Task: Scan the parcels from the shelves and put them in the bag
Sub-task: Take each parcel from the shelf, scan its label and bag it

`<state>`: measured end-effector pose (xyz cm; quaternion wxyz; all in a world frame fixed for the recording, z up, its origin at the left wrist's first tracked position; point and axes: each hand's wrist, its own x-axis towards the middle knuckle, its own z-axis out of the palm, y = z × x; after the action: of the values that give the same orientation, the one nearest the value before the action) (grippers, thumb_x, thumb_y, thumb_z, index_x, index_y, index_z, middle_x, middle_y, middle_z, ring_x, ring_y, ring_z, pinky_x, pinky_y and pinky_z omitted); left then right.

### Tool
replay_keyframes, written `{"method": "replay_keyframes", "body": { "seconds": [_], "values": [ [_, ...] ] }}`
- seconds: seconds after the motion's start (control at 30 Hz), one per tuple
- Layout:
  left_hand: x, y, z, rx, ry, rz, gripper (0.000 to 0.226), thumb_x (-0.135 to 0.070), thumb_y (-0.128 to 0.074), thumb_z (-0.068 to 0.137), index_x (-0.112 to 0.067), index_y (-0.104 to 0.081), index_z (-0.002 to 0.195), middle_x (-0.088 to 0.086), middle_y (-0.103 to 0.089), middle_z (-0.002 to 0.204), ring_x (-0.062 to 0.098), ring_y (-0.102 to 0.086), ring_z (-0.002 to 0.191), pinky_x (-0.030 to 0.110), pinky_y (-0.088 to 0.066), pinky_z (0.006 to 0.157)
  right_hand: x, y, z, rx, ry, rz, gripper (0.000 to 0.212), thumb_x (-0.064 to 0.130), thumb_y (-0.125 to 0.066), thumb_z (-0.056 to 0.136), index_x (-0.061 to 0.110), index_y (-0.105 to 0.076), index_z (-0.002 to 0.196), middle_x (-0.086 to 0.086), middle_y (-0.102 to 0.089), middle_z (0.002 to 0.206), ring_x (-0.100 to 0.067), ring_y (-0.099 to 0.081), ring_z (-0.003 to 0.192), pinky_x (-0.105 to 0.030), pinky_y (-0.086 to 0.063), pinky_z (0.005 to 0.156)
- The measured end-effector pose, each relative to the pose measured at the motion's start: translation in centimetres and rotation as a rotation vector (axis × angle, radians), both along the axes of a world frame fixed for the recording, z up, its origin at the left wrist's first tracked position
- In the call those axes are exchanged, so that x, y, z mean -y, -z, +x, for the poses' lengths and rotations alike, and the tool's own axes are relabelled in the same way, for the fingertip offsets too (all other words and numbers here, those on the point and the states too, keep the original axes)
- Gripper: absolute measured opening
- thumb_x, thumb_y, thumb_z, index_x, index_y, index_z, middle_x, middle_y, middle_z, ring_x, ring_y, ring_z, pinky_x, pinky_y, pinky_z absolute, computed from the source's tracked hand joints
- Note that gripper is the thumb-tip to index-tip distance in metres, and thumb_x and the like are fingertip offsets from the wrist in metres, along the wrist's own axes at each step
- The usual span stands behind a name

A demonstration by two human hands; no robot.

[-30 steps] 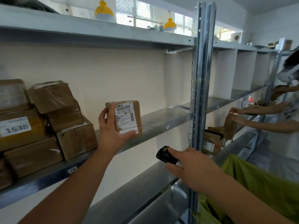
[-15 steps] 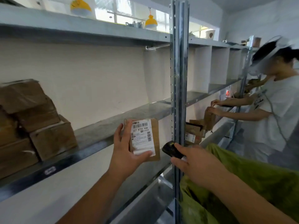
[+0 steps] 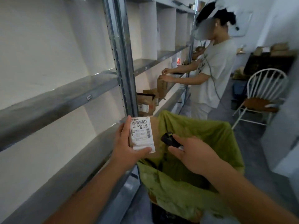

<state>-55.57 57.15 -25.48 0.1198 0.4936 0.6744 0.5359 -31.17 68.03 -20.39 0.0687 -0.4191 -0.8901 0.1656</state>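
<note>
Your left hand is gripping the parcel over the bag; right hand is pinching the scanner. Dropping before the scan registers risks an unlogged parcel.

My left hand holds the parcel above the near-left rim of the bag. My right hand, with the scanner, is just right of the parcel, over the bag's opening. The shelving runs along my left. Further parcels lie on a shelf behind the bag. A chair stands far right.
</note>
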Motion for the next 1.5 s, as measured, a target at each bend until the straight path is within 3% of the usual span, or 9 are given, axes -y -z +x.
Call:
{"method": "replay_keyframes", "body": {
  "seconds": [0.33, 0.43, 0.53, 0.67, 0.8, 0.93, 1.13, 1.4, 1.5],
  "values": [
    [-11.2, 6.0, 2.5, -0.009, 0.162, -0.215, 0.137, -0.057, -0.099, 0.056, -0.070, -0.006, 0.155, -0.016, -0.027, 0.164, 0.012, -0.041, 0.146, 0.049, -0.048, 0.113, -8.9, 6.0, 2.5, -0.011, 0.185, -0.164, 0.066, 0.064, -0.043, 0.101, 0.034, -0.033, 0.159, 0.012, -0.052, 0.097, -0.004, -0.053, 0.077, -0.025, -0.040, 0.061],
    [-14.2, 7.8, 2.7, -0.013, 0.181, -0.282, 0.137, -0.055, -0.098, 0.055, -0.072, -0.005, 0.153, -0.016, -0.030, 0.162, 0.008, -0.040, 0.143, 0.043, -0.043, 0.115, -12.2, 8.1, 2.8, -0.003, 0.226, -0.226, 0.067, 0.064, -0.043, 0.101, 0.033, -0.033, 0.160, 0.002, -0.063, 0.123, -0.010, -0.056, 0.089, -0.031, -0.047, 0.074],
    [-16.6, 9.9, 2.9, 0.051, 0.206, -0.380, 0.137, -0.050, -0.100, 0.055, -0.075, -0.005, 0.151, -0.011, -0.027, 0.165, 0.012, -0.038, 0.146, 0.048, -0.041, 0.119, -14.6, 10.3, 2.9, 0.042, 0.248, -0.300, 0.068, 0.065, -0.042, 0.101, 0.034, -0.031, 0.160, -0.001, -0.060, 0.137, -0.020, -0.058, 0.111, -0.040, -0.052, 0.093],
    [-18.9, 12.9, 3.2, 0.081, 0.230, -0.498, 0.136, -0.049, -0.100, 0.055, -0.078, -0.005, 0.148, -0.010, -0.028, 0.161, 0.010, -0.037, 0.141, 0.039, -0.039, 0.115, -16.9, 13.1, 3.0, 0.078, 0.314, -0.392, 0.066, 0.064, -0.045, 0.100, 0.036, -0.035, 0.159, -0.002, -0.061, 0.132, -0.013, -0.055, 0.088, -0.035, -0.050, 0.075],
    [-20.9, 15.7, 3.2, 0.133, 0.252, -0.627, 0.138, -0.046, -0.101, 0.055, -0.079, -0.003, 0.147, -0.011, -0.031, 0.153, 0.010, -0.039, 0.134, 0.041, -0.042, 0.113, -18.3, 15.3, 3.1, 0.089, 0.378, -0.480, 0.067, 0.064, -0.048, 0.099, 0.037, -0.035, 0.158, -0.001, -0.061, 0.137, -0.017, -0.060, 0.097, -0.033, -0.047, 0.074],
    [-23.2, 18.6, 3.0, 0.201, 0.289, -0.752, 0.138, -0.041, -0.102, 0.056, -0.079, -0.004, 0.146, -0.005, -0.033, 0.163, 0.016, -0.041, 0.140, 0.048, -0.043, 0.116, -18.9, 17.4, 3.0, 0.133, 0.428, -0.549, 0.068, 0.065, -0.048, 0.098, 0.038, -0.033, 0.159, 0.001, -0.063, 0.128, -0.010, -0.060, 0.082, -0.028, -0.048, 0.060],
    [-27.9, 24.1, 2.6, 0.341, 0.337, -0.874, 0.142, -0.021, -0.101, 0.063, -0.058, -0.005, 0.161, -0.005, -0.037, 0.164, 0.023, -0.043, 0.145, 0.052, -0.046, 0.115, -20.2, 20.1, 1.4, 0.198, 0.505, -0.607, 0.065, 0.063, -0.049, 0.099, 0.035, -0.038, 0.157, 0.008, -0.052, 0.100, -0.009, -0.061, 0.077, -0.028, -0.046, 0.055],
    [-34.4, 30.8, 1.1, 0.340, 0.430, -1.003, 0.137, -0.019, -0.099, 0.068, -0.047, -0.006, 0.165, -0.002, -0.036, 0.165, 0.023, -0.041, 0.147, 0.049, -0.041, 0.119, -22.8, 23.6, -0.7, 0.180, 0.749, -0.743, 0.065, 0.057, -0.052, 0.102, 0.028, -0.036, 0.159, -0.001, -0.063, 0.120, -0.016, -0.063, 0.087, -0.034, -0.052, 0.069],
    [-36.4, 32.3, 1.1, 0.384, 0.424, -1.009, 0.131, -0.019, -0.097, 0.072, -0.047, -0.010, 0.165, -0.003, -0.039, 0.162, 0.020, -0.044, 0.144, 0.044, -0.040, 0.120, -23.6, 25.0, -0.6, 0.160, 0.808, -0.770, 0.066, 0.057, -0.053, 0.101, 0.027, -0.038, 0.158, -0.005, -0.061, 0.136, -0.022, -0.064, 0.104, -0.038, -0.054, 0.084]
  ]
}}
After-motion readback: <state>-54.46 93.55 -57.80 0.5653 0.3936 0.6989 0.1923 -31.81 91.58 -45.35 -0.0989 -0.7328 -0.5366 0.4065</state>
